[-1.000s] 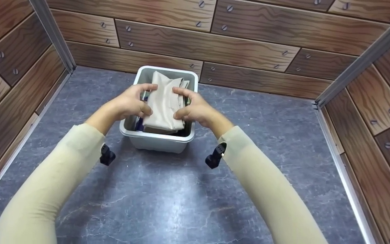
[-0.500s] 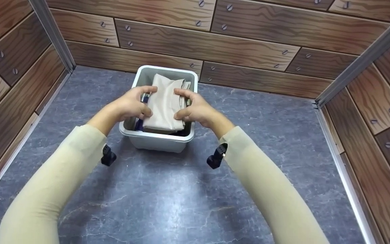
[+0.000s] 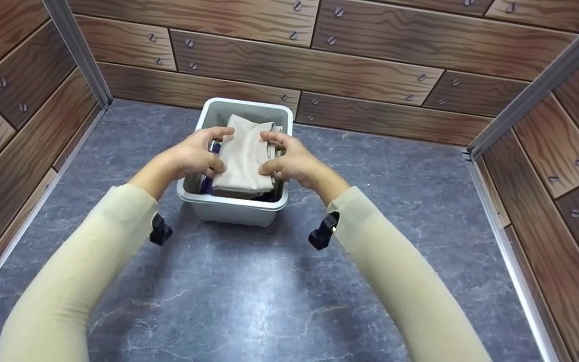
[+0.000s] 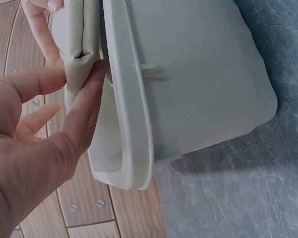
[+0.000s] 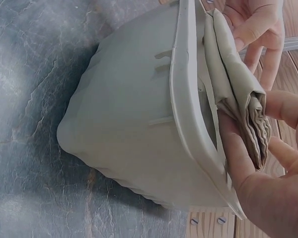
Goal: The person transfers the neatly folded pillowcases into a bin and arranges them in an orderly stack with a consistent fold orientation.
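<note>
Both hands (image 3: 244, 158) on folded cloth (image 3: 242, 161)

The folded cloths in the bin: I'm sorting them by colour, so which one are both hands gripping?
The beige folded cloth on top, pinched by the left hand and right hand. The dark blue cloth beneath it shows only at the bin's left side.

Head view from above, facing forward and down; left and right wrist views close in from opposite sides, all sharing the pale grey plastic bin (image 3: 234, 206) (image 4: 198, 84) (image 5: 134, 124).
</note>
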### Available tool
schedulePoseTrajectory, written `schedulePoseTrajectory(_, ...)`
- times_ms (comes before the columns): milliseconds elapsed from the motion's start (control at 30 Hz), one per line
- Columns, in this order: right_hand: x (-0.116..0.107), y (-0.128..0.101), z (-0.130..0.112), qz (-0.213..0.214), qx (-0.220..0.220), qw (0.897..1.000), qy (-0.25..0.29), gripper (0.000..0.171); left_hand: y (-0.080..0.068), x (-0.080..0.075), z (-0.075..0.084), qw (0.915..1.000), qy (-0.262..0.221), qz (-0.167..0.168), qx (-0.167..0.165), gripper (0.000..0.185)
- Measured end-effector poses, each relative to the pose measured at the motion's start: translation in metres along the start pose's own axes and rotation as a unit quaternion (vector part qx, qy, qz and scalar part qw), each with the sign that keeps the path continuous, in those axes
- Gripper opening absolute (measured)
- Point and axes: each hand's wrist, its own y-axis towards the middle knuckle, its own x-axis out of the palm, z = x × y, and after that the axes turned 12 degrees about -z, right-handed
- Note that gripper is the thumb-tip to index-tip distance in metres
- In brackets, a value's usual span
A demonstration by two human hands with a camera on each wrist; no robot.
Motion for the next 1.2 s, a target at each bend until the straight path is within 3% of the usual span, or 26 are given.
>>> schedulePoseTrajectory(267, -0.002, -0.004, -0.001, 0.008, 0.010, 1.000, 0.004, 0.086, 0.000, -0.001, 0.000, 0.9999, 0.009, -0.006, -0.014, 0.088)
schedulePoseTrajectory(467, -0.004, -0.006, -0.001, 0.012, -0.007, 1.000, 0.024, 0.079, -0.003, 0.000, -0.002, 0.9994, 0.024, -0.007, -0.024, 0.083)
schedulePoseTrajectory(700, -0.006, -0.010, -0.003, 0.023, -0.014, 0.999, 0.031, 0.071, -0.005, 0.003, -0.002, 0.9980, 0.029, -0.032, -0.047, 0.072)
schedulePoseTrajectory(1067, -0.017, -0.023, -0.004, 0.024, -0.020, 0.999, 0.027, 0.068, -0.007, 0.007, 0.003, 0.9985, 0.036, -0.034, -0.022, 0.067)
schedulePoseTrajectory(1200, -0.024, -0.030, -0.003, 0.030, -0.020, 0.999, 0.036, 0.067, -0.003, 0.014, 0.001, 0.9964, 0.079, -0.028, 0.017, 0.060)
